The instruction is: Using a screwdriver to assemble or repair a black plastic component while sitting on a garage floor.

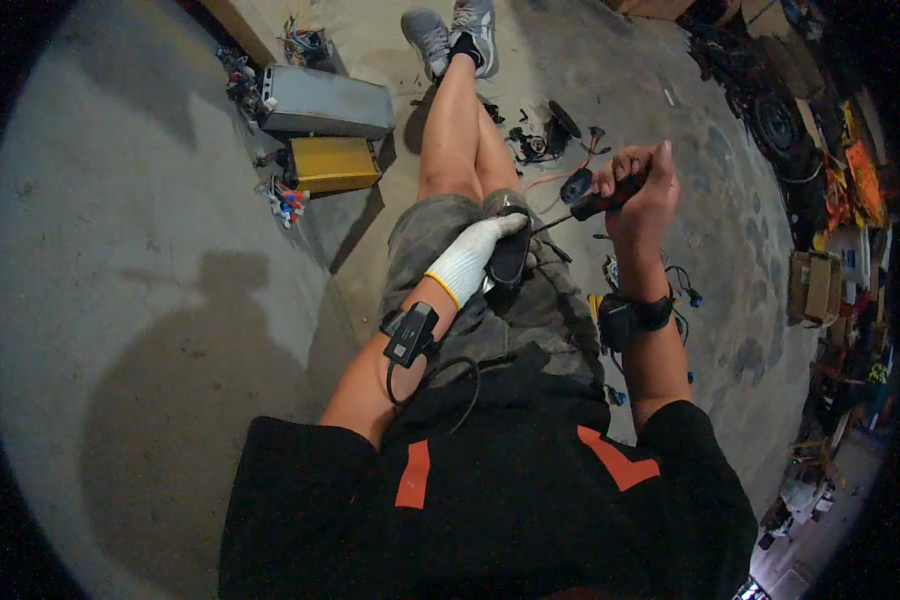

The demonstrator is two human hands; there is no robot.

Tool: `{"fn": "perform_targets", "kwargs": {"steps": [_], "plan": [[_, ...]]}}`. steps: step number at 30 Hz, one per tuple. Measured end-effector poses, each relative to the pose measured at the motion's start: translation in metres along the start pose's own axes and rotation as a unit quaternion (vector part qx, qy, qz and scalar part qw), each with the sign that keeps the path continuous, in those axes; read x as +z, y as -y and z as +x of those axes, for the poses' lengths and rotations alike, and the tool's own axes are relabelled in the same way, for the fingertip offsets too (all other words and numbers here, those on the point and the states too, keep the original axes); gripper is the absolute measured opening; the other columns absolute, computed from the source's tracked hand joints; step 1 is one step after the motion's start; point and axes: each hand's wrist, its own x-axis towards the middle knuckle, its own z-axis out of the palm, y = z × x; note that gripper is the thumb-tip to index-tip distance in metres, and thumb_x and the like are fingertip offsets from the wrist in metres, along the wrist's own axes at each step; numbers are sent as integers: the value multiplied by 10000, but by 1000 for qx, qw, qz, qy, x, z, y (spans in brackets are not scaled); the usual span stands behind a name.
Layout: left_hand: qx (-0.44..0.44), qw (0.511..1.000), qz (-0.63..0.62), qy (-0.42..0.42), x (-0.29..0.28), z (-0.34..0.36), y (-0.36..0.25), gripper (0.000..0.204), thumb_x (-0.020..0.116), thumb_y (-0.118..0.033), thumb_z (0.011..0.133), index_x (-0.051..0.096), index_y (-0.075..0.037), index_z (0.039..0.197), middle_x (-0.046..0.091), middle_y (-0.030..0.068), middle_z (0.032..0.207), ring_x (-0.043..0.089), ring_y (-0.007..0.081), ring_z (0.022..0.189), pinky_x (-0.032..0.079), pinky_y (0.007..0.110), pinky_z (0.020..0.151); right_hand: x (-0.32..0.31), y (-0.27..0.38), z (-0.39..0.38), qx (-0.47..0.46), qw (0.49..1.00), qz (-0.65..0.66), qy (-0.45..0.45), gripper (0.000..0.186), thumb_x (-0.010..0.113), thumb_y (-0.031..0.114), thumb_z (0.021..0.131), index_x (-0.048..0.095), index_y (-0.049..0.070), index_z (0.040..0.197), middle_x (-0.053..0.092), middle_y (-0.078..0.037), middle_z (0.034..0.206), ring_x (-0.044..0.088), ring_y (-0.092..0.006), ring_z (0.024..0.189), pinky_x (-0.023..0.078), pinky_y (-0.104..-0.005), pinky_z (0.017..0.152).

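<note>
My left hand (478, 248), in a white knit glove with a yellow cuff edge, is closed around a black elongated part (510, 258) resting on my lap. What the part is cannot be made out. My bare right hand (648, 195) grips the dark handle of a screwdriver (592, 206). Its thin shaft points left towards the black part, and whether the tip touches it is hard to tell. Just beyond the handle shows a small black rounded piece (576, 186) with a cable.
Left of my legs lie a grey metal box (330, 102) and a yellow box (335, 165), both with bundled wires. Black parts (550, 135) are scattered by my right shin. Loose connectors (682, 285) lie beside my right forearm. A cardboard box (816, 288) and piled clutter line the far right.
</note>
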Motion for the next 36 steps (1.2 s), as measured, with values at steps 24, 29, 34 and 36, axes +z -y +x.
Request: {"fn": "perform_targets", "kwargs": {"steps": [24,29,34,36], "plan": [[3,999,-42,33,-8,14,4,290,625,-326,992,683,-52,1070,735,171,864,715,320,641,596,415,572,7,-8,-1,3,945,-34,326,533,432,478,1083,546,32,816,583,-105,681,538,-171,498,415,-296,410],[6,1000,14,-22,-2,11,6,311,666,-337,964,701,-30,994,739,161,810,713,301,618,579,384,553,22,-14,3,23,974,-140,179,511,426,469,1088,530,36,838,561,-85,698,521,-155,508,429,-295,468],[-25,999,19,-35,2,7,2,280,621,-302,994,656,-27,1035,727,159,845,714,303,667,599,410,586,10,-29,12,-58,955,-262,125,414,465,372,1095,601,17,929,614,-70,730,551,-110,547,439,-251,519],[-25,999,21,-38,4,5,2,285,620,-305,994,655,-25,1034,726,158,837,712,300,663,597,405,586,15,-26,9,-104,923,-356,101,359,495,320,1091,602,17,929,615,-65,731,556,-108,555,443,-243,540]]}}
